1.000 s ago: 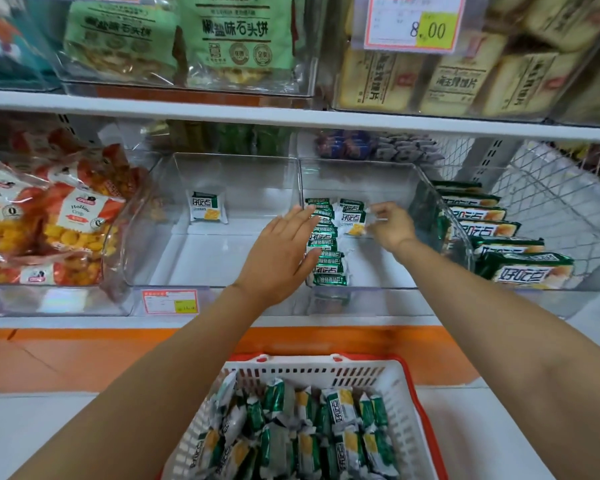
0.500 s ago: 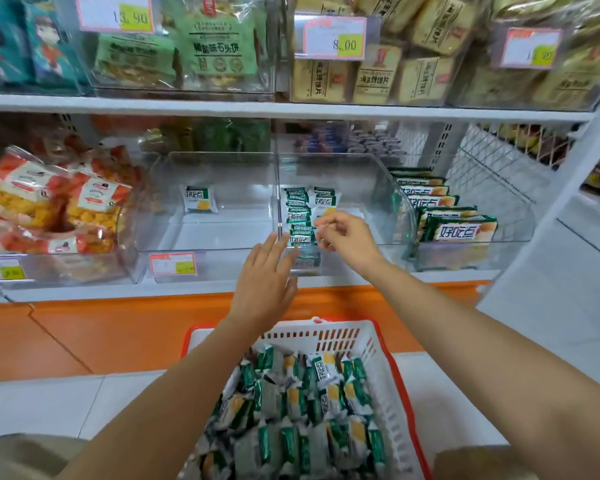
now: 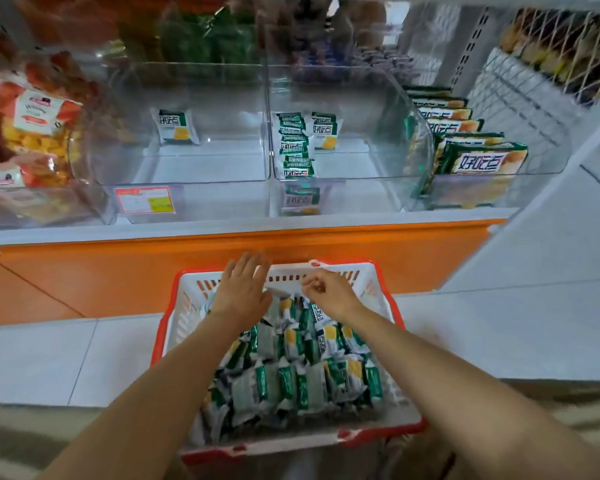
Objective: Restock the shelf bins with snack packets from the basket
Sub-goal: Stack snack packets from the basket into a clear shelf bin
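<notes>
A white basket with a red rim [image 3: 168, 327] stands on the floor below me, piled with several green-and-white snack packets [image 3: 302, 372]. My left hand [image 3: 243, 289] hovers flat over the basket's far left, fingers straight, holding nothing. My right hand [image 3: 326, 289] is beside it over the far rim, fingers loosely curled, with nothing visible in it. On the shelf above, the right clear bin [image 3: 388, 109] holds a row of upright packets [image 3: 293, 143] along its left wall plus one more [image 3: 324, 129]. The left clear bin [image 3: 125, 133] holds a single packet [image 3: 174, 126].
Orange snack bags [image 3: 32, 123] fill the bin at the far left. Larger green boxes [image 3: 478, 157] stand in the bin at the right, by a wire mesh divider [image 3: 520, 98]. An orange panel [image 3: 84, 268] runs under the shelf edge. A price tag [image 3: 142, 199] hangs on the left bin.
Both hands have come down out of the right shelf bin to just over the basket. The view has tilted down, and the packets stay in a row in the bin.
</notes>
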Available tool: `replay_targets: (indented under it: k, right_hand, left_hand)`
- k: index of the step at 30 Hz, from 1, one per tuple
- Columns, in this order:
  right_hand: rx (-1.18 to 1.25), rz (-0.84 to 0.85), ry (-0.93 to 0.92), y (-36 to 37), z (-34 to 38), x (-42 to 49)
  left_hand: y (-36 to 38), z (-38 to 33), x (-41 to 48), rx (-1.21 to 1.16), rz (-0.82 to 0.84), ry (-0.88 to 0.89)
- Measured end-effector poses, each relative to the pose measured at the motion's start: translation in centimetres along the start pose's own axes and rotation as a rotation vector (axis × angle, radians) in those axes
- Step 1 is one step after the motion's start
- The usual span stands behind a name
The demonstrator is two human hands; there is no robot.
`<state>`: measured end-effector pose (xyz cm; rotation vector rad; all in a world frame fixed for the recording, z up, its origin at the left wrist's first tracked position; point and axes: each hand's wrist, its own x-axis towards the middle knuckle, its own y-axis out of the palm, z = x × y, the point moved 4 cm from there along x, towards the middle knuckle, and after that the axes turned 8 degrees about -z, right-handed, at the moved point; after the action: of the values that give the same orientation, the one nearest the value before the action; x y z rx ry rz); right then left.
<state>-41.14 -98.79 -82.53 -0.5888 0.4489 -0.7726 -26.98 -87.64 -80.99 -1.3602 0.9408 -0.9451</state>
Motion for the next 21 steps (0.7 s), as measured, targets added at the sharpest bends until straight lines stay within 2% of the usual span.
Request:
replay_targets:
  k: [3,7,15,21]
  right_hand:
    - [-0.100,0.090,0.062,3.3,-2.7,-0.2]
    - [-0.168,0.201,0.209,7.2,-5.6,-0.2]
    - [-0.166,0.163,0.282,10.1,-7.5,-0.4]
    - [-0.123,0.200,0.244,8.3,-7.0,-0.3]
  left_hand:
    - [2.0,0.9,0.3,0.038,0.078,-0.043]
    - [4.2,2.1,0.4,0.030,0.082,-0.085]
    - [5.6,1.9,0.4,0.033,0.072,-0.103]
    - [5.3,1.9,0.4,0.017,0.081,-0.124]
